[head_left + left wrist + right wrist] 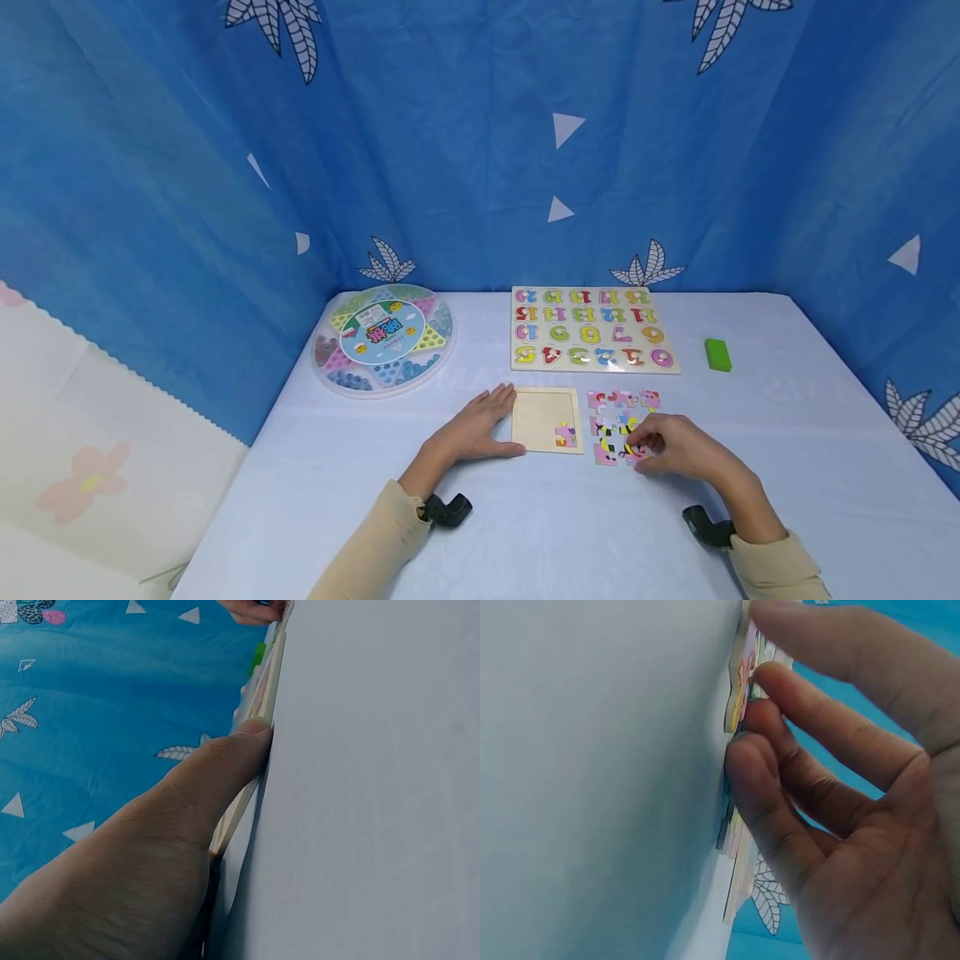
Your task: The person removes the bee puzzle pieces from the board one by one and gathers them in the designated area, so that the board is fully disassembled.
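My left hand [480,427] lies at the left side of a square wooden puzzle tray [536,417], fingers stretched along its left edge. In the left wrist view its thumb [225,761] touches the tray's near edge. One pink puzzle piece [566,435] sits in the tray's lower right corner. To the right, loose pink and yellow pieces [604,453] lie in loose rows. Over their near right corner, my right hand [678,446] pinches a puzzle piece [742,671] between thumb and curled fingers, the piece low over the cloth.
Behind the tray lies a number puzzle board [596,331] with colourful digits. A round board game [382,340] with beads sits at the back left, a green block [717,355] at the back right. Blue curtain [480,150] closes the table's far side.
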{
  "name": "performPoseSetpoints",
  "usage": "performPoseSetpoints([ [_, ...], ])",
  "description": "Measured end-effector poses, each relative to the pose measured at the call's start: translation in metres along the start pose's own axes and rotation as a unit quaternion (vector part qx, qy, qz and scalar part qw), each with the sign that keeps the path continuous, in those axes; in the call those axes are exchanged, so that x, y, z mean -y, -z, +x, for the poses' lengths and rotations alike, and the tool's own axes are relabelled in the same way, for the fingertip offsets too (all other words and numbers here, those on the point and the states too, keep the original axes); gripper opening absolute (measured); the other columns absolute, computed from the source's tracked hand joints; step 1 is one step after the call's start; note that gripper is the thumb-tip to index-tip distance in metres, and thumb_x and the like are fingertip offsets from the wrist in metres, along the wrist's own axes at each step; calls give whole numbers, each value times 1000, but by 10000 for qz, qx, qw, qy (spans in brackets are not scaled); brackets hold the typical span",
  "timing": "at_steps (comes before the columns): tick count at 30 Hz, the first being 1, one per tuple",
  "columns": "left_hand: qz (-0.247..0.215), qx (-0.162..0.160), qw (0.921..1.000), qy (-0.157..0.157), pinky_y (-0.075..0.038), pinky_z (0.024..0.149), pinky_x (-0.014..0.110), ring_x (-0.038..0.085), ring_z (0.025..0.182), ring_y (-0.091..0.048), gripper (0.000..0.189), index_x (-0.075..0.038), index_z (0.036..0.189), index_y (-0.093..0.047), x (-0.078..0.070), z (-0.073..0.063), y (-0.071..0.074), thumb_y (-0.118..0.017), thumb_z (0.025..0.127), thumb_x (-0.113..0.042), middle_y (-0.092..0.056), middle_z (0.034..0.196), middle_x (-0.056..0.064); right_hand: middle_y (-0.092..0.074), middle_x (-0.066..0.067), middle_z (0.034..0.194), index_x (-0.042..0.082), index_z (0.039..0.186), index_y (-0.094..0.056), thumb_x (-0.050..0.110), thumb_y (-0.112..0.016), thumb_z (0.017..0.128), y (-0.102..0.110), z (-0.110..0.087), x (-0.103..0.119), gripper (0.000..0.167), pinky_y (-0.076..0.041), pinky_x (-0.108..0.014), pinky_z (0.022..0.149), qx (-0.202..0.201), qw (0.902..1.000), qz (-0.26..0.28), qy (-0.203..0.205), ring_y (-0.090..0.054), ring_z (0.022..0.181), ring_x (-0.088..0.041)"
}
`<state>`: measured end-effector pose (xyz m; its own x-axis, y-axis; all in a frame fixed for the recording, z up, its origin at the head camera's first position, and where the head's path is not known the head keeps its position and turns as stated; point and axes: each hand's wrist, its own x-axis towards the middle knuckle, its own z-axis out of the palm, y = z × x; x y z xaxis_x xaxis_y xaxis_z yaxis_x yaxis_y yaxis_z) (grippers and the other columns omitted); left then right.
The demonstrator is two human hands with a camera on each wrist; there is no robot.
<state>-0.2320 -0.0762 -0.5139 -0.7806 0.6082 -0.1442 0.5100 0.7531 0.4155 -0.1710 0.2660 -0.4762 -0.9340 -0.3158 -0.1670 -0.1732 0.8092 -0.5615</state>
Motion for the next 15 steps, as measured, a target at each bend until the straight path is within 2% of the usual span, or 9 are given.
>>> performPoseSetpoints([
  [7, 61, 1, 10000, 25, -13, 126, 39, 17, 153, -12, 99, -9, 155, -22, -1, 0, 1, -61, 84, -65, -17, 164, 2, -63, 3, 87, 12, 97, -73, 19, -87, 69, 4, 4, 10, 31, -47, -19, 64, -34, 10000, -5, 15, -51, 78, -13],
  [15, -21, 19, 10000, 35, -12, 126, 38, 17, 153, -12, 98, -9, 155, -22, -2, -1, 2, -62, 84, -64, -17, 164, 2, -64, 1, 89, 10, 101, -72, 17, -87, 69, 1, 19, 32, 37, -50, -21, 66, 90, 9999, 106, 48, -51, 80, -15],
])
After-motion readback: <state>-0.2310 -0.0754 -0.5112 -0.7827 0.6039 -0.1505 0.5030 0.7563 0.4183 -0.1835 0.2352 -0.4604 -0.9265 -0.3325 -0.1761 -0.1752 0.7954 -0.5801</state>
